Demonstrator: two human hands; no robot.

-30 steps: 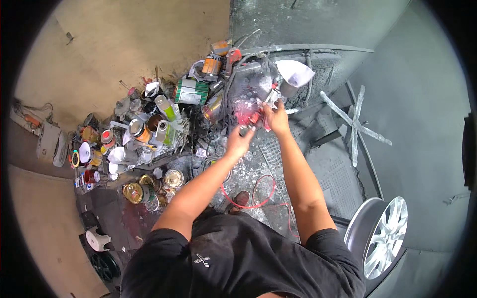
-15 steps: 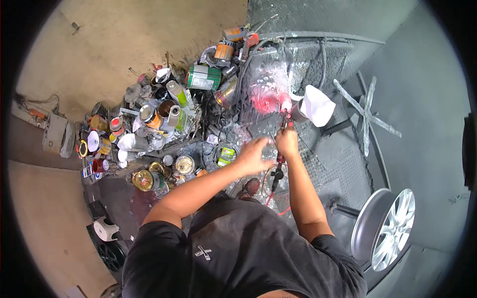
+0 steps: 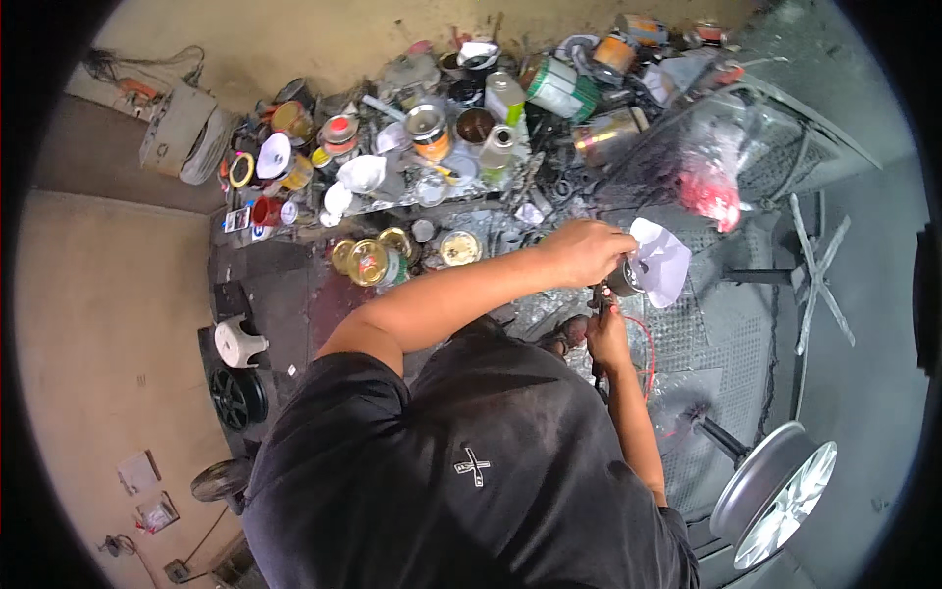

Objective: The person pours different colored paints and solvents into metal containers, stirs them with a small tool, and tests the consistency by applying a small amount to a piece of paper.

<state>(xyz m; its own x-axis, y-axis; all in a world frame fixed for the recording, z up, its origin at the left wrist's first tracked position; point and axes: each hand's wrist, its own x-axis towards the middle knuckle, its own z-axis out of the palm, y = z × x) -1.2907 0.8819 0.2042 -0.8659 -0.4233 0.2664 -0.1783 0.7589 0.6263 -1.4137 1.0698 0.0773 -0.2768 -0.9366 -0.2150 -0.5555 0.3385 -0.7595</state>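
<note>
My right hand (image 3: 610, 339) is wrapped round the handle of a spray gun (image 3: 601, 299), low in front of my body. A dark cup (image 3: 624, 282) sits on the gun's upper side. Over the cup's mouth lies a sheet of white paper (image 3: 662, 263), flaring to the right. My left hand (image 3: 592, 252) reaches across from the left, its fingers bent together at the paper's near edge beside the cup; the fingertips are partly hidden. A red hose (image 3: 650, 353) curves beside my right forearm.
Paint cans, bottles and cups crowd a bench (image 3: 392, 208) ahead and left. A red-stained plastic bag (image 3: 711, 187) hangs at the far right. A metal cross-shaped stand (image 3: 810, 270) and a silver wheel rim (image 3: 775, 496) stand right. A white stool (image 3: 238, 342) is at left.
My view has swung, so the bench appears farther right. The gun has come closer to my body, away from the red-stained bag. My left hand has moved from open beside the gun to the paper.
</note>
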